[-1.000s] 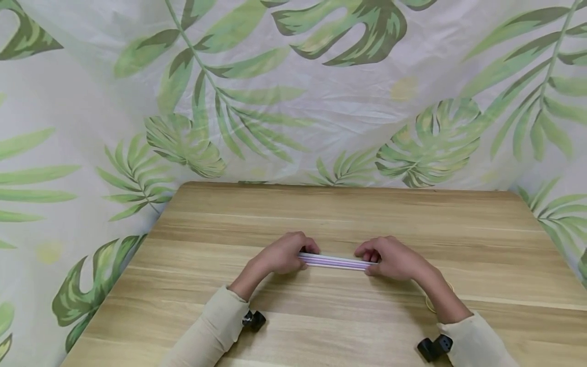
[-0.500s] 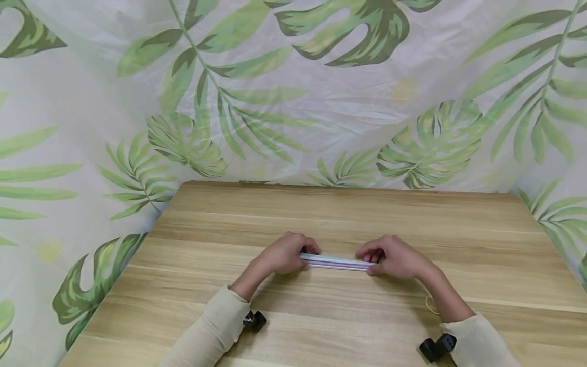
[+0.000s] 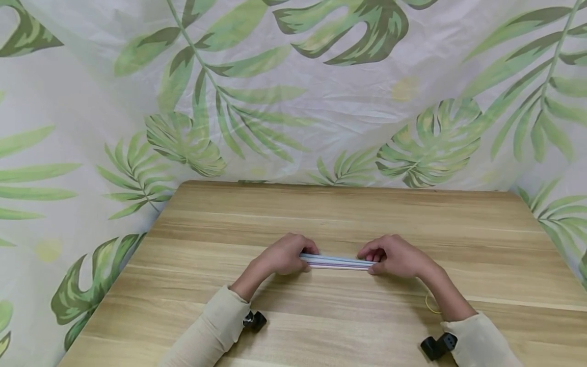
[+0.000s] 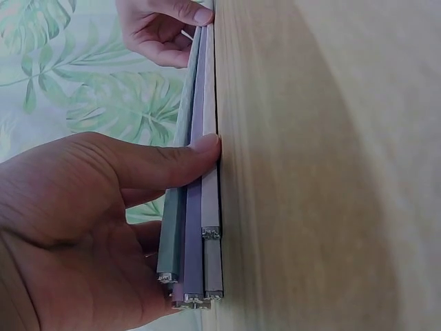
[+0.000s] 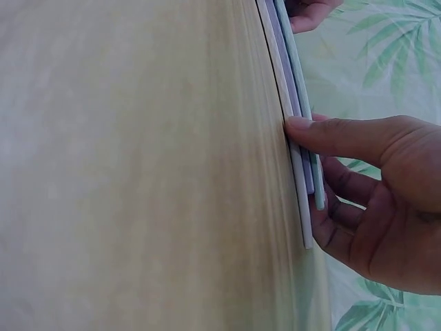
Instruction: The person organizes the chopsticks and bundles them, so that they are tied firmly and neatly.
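A bundle of slim, straight pastel sticks (image 3: 339, 262) lies lengthwise between both hands, low at the tabletop. Pale green, purple and whitish-pink ones show, with uneven ends in the left wrist view. My left hand (image 3: 288, 254) pinches the left part, its thumb on the near side (image 4: 203, 148). At the other end, my right hand (image 3: 400, 257) holds the bundle with the thumb in front and fingers behind. In the right wrist view, a pale stick (image 5: 303, 207) sticks out past the others. The fingers partly hide the bundle.
A thin yellow loop (image 3: 432, 305) lies on the wooden table (image 3: 321, 326) beside the right forearm, partly hidden by it. Black wrist devices (image 3: 255, 321) sit at both cuffs. A leaf-print cloth (image 3: 275, 102) hangs behind the table's far edge.
The sticks have shifted within the bundle: pale blue-green now shows along the upper side, where white and purple showed before. My right hand has moved very slightly to the right.
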A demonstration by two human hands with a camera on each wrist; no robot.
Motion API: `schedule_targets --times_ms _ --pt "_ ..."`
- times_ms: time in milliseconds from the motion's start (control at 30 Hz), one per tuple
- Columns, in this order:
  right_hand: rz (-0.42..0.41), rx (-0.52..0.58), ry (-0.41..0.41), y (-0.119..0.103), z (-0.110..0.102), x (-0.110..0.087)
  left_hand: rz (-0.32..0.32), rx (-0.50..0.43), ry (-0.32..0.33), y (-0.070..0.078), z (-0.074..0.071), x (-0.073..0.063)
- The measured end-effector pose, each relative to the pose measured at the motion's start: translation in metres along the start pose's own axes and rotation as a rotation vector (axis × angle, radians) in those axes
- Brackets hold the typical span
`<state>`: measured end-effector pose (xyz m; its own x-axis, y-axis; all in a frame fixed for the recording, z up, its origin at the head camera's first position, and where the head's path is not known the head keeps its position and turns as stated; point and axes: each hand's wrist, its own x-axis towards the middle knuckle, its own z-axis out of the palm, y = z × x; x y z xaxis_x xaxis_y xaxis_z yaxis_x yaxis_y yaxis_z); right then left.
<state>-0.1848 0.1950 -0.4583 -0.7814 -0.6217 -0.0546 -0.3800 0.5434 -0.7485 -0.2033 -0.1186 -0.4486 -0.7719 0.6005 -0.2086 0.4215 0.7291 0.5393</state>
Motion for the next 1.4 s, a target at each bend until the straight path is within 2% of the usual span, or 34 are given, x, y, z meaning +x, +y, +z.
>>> schedule_targets --times_ms 200,333,700,967,1200,1400 --pt "-0.003 -0.07 0.005 -0.006 0.001 0.0 0.004 0.025 0.003 0.001 0.0 0.0" --pt "0.023 -0.096 0.021 -0.009 0.001 0.0 -0.003 0.036 0.01 0.002 0.0 0.0" --pt "0.03 -0.093 0.015 -0.011 0.001 0.0 -0.011 0.051 0.026 0.005 0.0 -0.001" --pt "0.038 -0.087 0.04 -0.01 0.0 -0.001 -0.02 0.048 0.04 0.007 -0.001 0.0" --pt "0.008 -0.101 0.015 -0.01 0.001 -0.002 -0.005 0.079 0.053 0.006 0.0 -0.001" --pt "0.017 -0.09 0.001 -0.011 0.002 -0.003 -0.019 0.056 0.053 0.006 0.002 -0.001"
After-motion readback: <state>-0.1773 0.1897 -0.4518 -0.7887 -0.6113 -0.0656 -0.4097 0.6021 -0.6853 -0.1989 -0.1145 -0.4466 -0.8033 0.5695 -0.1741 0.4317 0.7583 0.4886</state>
